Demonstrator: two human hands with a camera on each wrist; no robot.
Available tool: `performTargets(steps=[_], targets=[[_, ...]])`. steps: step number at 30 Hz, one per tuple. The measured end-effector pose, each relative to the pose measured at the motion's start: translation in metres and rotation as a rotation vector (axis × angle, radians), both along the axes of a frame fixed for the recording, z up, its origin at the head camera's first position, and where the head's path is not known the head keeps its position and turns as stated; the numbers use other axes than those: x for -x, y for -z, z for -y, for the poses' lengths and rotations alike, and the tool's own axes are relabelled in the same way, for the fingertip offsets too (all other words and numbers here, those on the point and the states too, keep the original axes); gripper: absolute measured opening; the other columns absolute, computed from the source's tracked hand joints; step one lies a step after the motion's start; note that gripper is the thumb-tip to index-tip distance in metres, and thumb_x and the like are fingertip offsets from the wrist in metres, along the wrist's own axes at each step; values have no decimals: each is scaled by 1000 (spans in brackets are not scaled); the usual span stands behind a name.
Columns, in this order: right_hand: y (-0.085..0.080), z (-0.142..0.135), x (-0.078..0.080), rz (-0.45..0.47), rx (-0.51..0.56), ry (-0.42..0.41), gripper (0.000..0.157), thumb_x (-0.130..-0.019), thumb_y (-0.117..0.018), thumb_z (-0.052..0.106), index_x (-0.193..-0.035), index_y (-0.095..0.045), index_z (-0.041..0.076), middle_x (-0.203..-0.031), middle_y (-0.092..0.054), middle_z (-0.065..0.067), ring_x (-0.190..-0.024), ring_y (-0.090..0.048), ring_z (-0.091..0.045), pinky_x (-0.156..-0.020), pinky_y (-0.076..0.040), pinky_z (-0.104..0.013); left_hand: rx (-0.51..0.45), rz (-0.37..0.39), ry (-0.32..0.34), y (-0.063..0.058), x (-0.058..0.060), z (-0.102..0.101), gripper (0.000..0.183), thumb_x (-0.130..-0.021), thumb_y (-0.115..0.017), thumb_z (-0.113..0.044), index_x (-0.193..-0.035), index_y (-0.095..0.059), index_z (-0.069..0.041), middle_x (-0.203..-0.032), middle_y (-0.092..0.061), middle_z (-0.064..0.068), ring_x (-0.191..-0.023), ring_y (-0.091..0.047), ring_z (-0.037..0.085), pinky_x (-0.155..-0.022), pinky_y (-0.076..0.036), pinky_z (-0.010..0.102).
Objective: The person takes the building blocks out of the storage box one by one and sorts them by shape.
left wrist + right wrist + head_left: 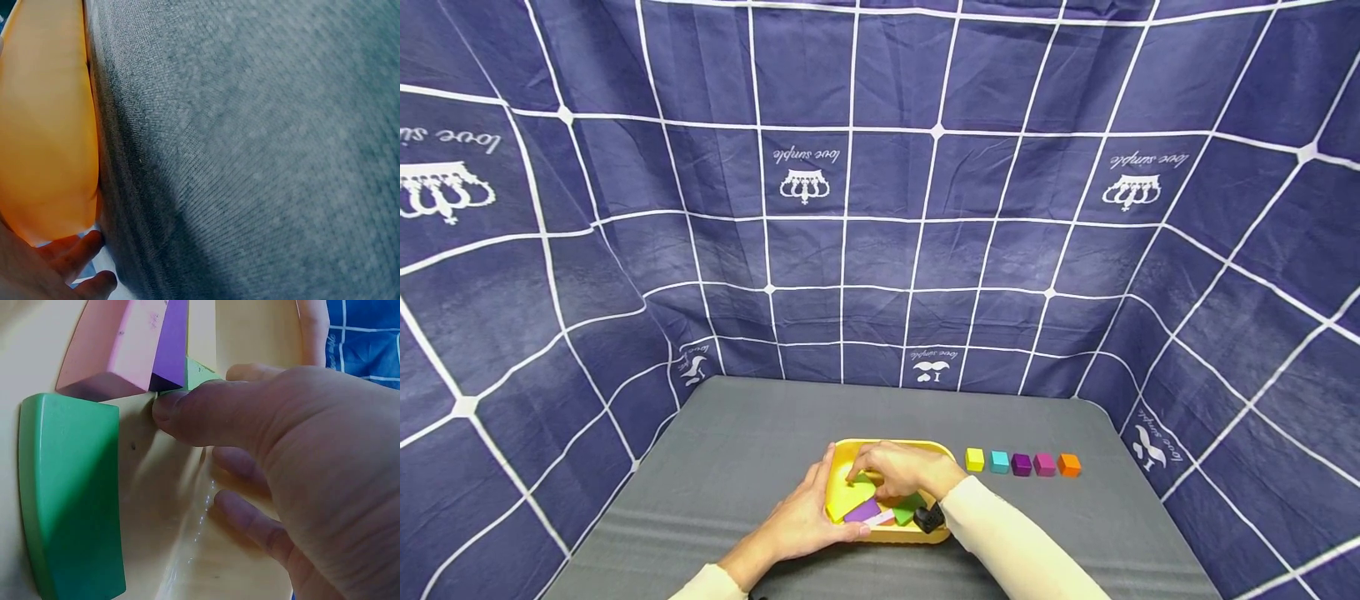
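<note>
A yellow plastic bin (910,537) stands on the grey surface with several coloured blocks inside. My left hand (805,518) grips its left end, thumb over the front rim and fingers along the outer side. Inside the bin, my right hand (898,468) pinches a light green block (199,375) between thumb and fingers; the fingers partly cover it. Beside that block lie a purple block (170,350), a pink block (134,347) and a pale yellow block (201,331). A darker green block (75,494) lies apart, towards the bin's right end.
To the right of the bin, a row of small cubes stands on the grey cloth: yellow (974,459), cyan (999,462), dark purple (1022,464), magenta (1045,464) and orange (1070,465). Blue checked curtains (880,250) surround the back and sides.
</note>
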State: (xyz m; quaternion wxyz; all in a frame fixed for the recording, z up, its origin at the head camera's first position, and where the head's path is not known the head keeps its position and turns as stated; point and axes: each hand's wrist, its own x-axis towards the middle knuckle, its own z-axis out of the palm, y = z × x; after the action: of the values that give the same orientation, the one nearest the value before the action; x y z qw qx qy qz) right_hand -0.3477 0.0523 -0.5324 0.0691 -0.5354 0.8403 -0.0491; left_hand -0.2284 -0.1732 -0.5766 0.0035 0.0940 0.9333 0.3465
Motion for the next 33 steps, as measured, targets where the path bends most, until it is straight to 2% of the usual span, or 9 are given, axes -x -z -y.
performTargets(steps=[4, 11, 19, 27, 33], targets=[[0, -1, 0, 6, 19, -6, 52, -94, -94, 8, -143, -83, 20, -142, -80, 7, -117, -70, -5, -107, -55, -17, -3, 6, 1, -1, -2, 0, 155, -77, -95, -83, -189, -12, -16, -178, -50, 15, -139, -71, 37, -101, -62, 74], [-8, -4, -2, 23, 47, 21, 51, -95, -93, 11, -143, -83, 23, -144, -78, 9, -112, -67, -5, -99, -53, -16, -5, 5, -1, -2, -2, -1, 155, -77, -95, -83, -189, -12, -16, -177, -51, 16, -138, -72, 37, -102, -63, 74], [-11, -7, -3, 15, 66, 27, 49, -96, -95, 18, -143, -83, 24, -144, -78, 8, -118, -69, -6, -105, -56, -19, 0, 14, -6, -2, -3, 0, 156, -76, -96, -83, -189, -12, -16, -177, -51, 16, -138, -72, 36, -103, -63, 74], [-13, -12, -7, -43, 67, 71, 50, -97, -92, 28, -146, -81, 31, -146, -76, 11, -132, -70, -10, -120, -58, -33, 0, 19, -12, -3, -5, -1, 156, -76, -95, -84, -189, -11, -17, -175, -52, 17, -138, -72, 38, -100, -61, 77], [-20, -16, -11, -64, 91, 94, 49, -98, -91, 34, -146, -81, 32, -148, -76, 9, -133, -72, -12, -119, -59, -38, -5, 4, -5, -3, -4, -1, 155, -77, -96, -81, -189, -13, -15, -173, -54, 16, -136, -73, 36, -101, -63, 73]])
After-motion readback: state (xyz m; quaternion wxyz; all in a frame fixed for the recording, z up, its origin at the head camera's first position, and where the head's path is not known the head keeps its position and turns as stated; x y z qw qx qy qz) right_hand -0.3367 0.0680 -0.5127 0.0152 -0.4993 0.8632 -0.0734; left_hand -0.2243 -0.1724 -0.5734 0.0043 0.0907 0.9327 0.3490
